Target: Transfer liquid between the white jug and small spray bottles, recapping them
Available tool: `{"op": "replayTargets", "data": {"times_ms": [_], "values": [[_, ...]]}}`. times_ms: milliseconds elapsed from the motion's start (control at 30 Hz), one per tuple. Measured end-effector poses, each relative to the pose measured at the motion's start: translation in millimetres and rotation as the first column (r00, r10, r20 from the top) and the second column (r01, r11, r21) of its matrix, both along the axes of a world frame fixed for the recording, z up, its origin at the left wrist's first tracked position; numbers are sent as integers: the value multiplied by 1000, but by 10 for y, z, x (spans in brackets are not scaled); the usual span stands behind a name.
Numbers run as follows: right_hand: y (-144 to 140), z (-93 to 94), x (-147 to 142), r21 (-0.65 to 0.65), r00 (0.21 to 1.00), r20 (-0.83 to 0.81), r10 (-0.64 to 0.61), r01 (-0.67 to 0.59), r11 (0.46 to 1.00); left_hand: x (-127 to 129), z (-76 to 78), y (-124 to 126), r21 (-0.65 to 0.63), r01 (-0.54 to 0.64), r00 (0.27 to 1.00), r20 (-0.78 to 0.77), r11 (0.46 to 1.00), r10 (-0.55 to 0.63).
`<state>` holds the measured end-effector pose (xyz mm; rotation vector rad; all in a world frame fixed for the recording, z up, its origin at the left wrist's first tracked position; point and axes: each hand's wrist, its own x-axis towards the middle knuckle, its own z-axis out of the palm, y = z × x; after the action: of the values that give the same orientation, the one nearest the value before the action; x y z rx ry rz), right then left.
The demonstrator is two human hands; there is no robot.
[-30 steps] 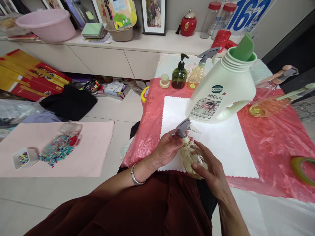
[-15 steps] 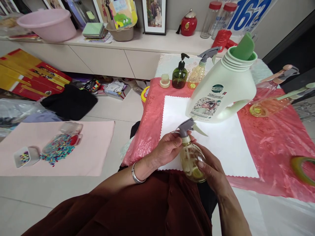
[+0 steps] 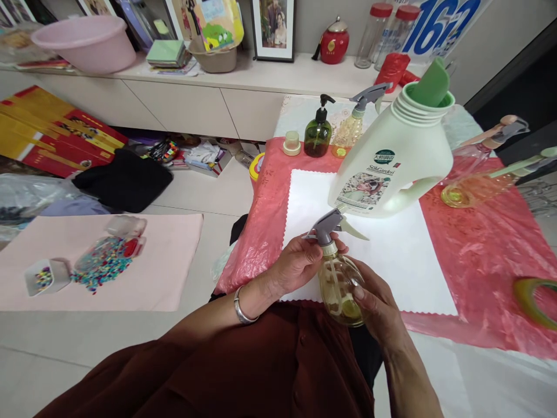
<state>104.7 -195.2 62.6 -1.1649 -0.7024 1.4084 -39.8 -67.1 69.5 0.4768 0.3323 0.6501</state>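
Observation:
A clear yellowish spray bottle (image 3: 337, 287) with a grey trigger head is held over my lap, at the near edge of the table. My left hand (image 3: 298, 264) is closed around the collar just below the trigger head. Around the bottle's body wraps my right hand (image 3: 376, 299), its thumb on the near side. A little liquid shows at the bottom, and a dip tube runs down inside. Just beyond stands a large pale green detergent jug (image 3: 391, 157), uncapped, with a green spout, on a white scalloped sheet (image 3: 430, 278).
Behind the jug are a green pump bottle (image 3: 317, 136), a small cap (image 3: 292, 143) and another spray bottle (image 3: 348, 130). Two more spray bottles (image 3: 478, 186) and a tape roll (image 3: 537, 299) are on the right. Colourful beads (image 3: 104, 264) lie on a pink sheet at left.
The spray bottle has shifted very slightly in my hands, its base a touch lower. My right thumb sits a little further right. Everything else stays in place.

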Motion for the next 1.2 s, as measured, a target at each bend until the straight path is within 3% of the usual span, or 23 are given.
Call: {"op": "replayTargets", "data": {"times_ms": [167, 667, 900, 1200], "values": [[29, 46, -50, -45, 983, -184, 10, -19, 999, -3, 34, 7, -4, 48, 998, 29, 999, -48], [17, -13, -93, -55, 981, -194, -28, 18, 998, 10, 27, -24, -95, -16, 996, -85, 995, 8], [13, -29, -78, -71, 965, -259, -37, 19, 997, -3, 42, 16, -57, -8, 1000, -20, 998, 7], [42, 6, -122, -77, 971, -229, -65, 49, 996, -8, 91, -22, -84, -4, 1000, -12, 996, 3]]}}
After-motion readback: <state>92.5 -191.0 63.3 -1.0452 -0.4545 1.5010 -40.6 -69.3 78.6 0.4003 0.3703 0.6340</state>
